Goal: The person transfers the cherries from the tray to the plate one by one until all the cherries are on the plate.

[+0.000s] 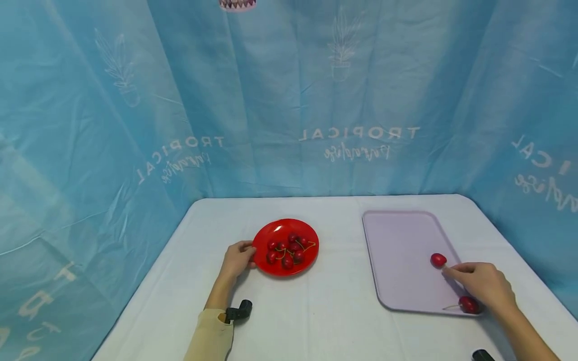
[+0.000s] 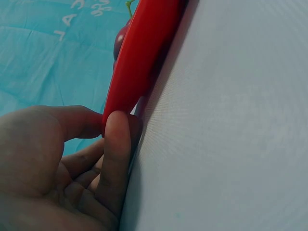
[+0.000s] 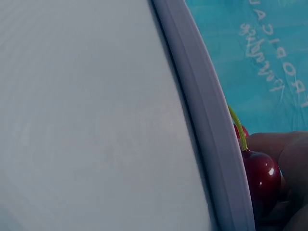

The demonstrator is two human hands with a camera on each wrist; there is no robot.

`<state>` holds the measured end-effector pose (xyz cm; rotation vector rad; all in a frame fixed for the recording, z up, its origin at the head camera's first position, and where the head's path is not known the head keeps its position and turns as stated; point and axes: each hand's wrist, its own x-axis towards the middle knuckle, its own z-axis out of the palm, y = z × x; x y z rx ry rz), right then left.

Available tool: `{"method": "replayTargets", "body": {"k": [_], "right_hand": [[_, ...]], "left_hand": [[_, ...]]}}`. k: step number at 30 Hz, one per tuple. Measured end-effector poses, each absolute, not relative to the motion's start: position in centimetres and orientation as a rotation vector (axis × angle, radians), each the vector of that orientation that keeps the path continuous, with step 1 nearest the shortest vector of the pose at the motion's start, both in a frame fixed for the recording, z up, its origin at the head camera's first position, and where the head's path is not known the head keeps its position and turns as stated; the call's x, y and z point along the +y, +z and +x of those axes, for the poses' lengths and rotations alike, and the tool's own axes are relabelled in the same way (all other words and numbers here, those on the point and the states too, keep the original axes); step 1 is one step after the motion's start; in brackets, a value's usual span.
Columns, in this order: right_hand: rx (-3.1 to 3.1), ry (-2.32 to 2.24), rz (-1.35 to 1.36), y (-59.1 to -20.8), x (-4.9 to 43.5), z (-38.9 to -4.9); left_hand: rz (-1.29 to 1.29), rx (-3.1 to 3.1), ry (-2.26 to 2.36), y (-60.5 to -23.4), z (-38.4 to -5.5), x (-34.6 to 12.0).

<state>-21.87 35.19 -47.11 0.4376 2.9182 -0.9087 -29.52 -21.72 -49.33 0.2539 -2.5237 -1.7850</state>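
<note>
My left hand (image 1: 237, 258) pinches the left rim of a red plate (image 1: 282, 226), thumb on top and fingers beneath in the left wrist view. Several dark red cherries (image 1: 287, 262) with green stems lie clustered on the plate. Over the right side of a pale lilac tray (image 1: 402, 250), my right hand (image 1: 487, 286) pinches a cherry (image 1: 438, 260) at its stem end. Another cherry (image 1: 468, 305) lies in the tray's near right corner, below that hand. In the right wrist view, this nearer cherry partly hides the fingers, and the pinched one barely shows.
A white-covered table (image 1: 334, 306) carries the plate on the left and the tray on the right, with a gap between them. Blue printed curtains (image 1: 271, 100) hang behind and at both sides. The tray has a raised rim (image 3: 211, 115).
</note>
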Motion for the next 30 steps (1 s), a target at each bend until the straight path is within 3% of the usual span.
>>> {"method": "replayTargets", "body": {"k": [30], "right_hand": [[2.953,-1.054,0.458,-46.3,34.45,-21.45]], "left_hand": [[0.228,-2.516,-1.779,-49.39,-29.39,-21.71]]}}
